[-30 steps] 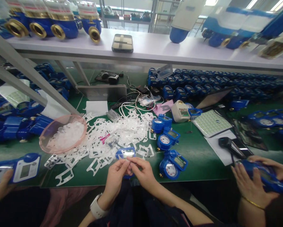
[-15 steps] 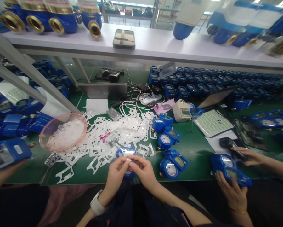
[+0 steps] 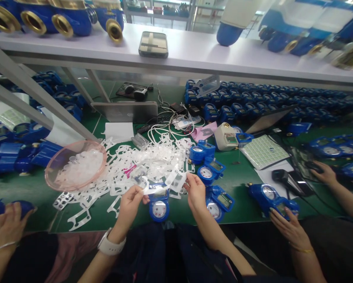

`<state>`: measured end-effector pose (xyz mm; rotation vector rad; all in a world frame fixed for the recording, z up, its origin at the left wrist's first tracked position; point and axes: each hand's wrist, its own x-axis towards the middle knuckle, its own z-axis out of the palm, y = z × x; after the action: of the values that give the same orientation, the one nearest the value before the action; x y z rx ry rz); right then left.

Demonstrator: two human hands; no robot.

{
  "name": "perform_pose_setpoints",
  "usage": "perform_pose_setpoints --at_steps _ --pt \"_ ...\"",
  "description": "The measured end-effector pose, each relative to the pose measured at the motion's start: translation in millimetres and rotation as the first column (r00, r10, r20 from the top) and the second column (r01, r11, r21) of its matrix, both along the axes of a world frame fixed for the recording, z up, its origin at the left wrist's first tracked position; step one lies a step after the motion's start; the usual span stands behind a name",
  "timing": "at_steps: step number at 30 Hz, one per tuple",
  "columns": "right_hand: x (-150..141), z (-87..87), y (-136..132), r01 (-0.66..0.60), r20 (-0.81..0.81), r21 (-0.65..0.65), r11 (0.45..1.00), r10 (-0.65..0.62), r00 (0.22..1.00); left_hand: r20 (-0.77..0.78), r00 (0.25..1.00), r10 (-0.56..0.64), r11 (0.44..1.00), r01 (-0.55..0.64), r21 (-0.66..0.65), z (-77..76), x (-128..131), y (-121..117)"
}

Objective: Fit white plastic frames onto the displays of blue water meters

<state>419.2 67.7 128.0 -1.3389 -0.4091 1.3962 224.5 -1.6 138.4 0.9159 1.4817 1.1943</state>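
Meter (image 3: 159,210) is set on the desk (image 3: 238,175) at the front edge, dial toward the body, display partly crossed in view by the white frame (image 3: 152,191) held above it. Status, judged: mid-step on this unit. White frame is in hand, not seated; clear sheet (image 3: 176,180) is held beside it and looks like a backing, though that can't be confirmed. Whether the two pieces touch can't be told, nor whether the frame touches the meter.

Left, as far as shown: frame to be fitted, judged from the bare display surround. Three more meters (image 3: 220,198) are lined up to the right, the nearest with blue rim and circuit board exposed, so probably not done either. Plenty of loose white pieces (image 3: 152,157) are heaped behind; used or unused can't be told.

Pose: left hand (image 3: 130,203) is brought in from the lower left, grip narrowed to a thumb-and-finger pinch on the frame's end. Right hand (image 3: 196,192) is raised slightly higher on the other side, fingers bent, grip pinched on the sheet's edge. Both forearms are angled inward, with the meter kept between.
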Motion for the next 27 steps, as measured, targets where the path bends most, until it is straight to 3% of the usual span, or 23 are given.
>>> perform_pose_setpoints --at_steps 4,7,9,11,13,15,18,21,25,27 --pt "2 -4.8 0 0.014 0.198 0.101 0.995 -0.034 0.980 -0.081 0.993 -0.081 0.996 0.078 -0.039 4.3 -9 18" --pt "3 -4.1 -8 -0.154 0.518 0.273 0.950 -0.010 0.855 -0.014 0.986 -0.166 0.985 0.165 -0.042 13.8 1 25" --pt "3 -2.3 -13 -0.388 0.713 0.405 0.828 -0.020 0.701 0.119 0.970 -0.210 0.975 0.217 -0.055 20.7 13 26" --pt "2 -0.9 -16 -0.602 0.822 0.452 0.658 -0.046 0.567 0.253 0.944 -0.211 0.971 0.232 -0.059 25.8 24 28" --pt "0 -0.7 -16 -0.698 0.865 0.435 0.568 -0.047 0.500 0.306 0.936 -0.174 0.979 0.197 -0.045 28.3 28 32" --pt "0 -1.0 -15 -0.705 0.873 0.410 0.579 -0.024 0.488 0.286 0.947 -0.150 0.987 0.160 -0.011 29.3 24 37" --pt "1 0.0 -15 -0.677 0.849 0.375 0.634 0.058 0.525 0.197 0.973 -0.122 0.992 0.118 0.031 30.7 10 44" --pt "1 5.0 -18 -0.664 0.819 0.363 0.654 0.116 0.562 0.095 0.992 -0.085 0.995 0.081 0.050 33.4 2 47" --pt "-2 12.5 -21 -0.714 0.811 0.363 0.599 0.173 0.558 0.026 0.987 -0.162 0.986 0.160 0.054 34.1 2 51" --pt "-2 12.7 -21 -0.743 0.809 0.354 0.568 0.213 0.548 0.025 0.998 -0.054 0.995 0.052 0.087 31.1 -1 56"
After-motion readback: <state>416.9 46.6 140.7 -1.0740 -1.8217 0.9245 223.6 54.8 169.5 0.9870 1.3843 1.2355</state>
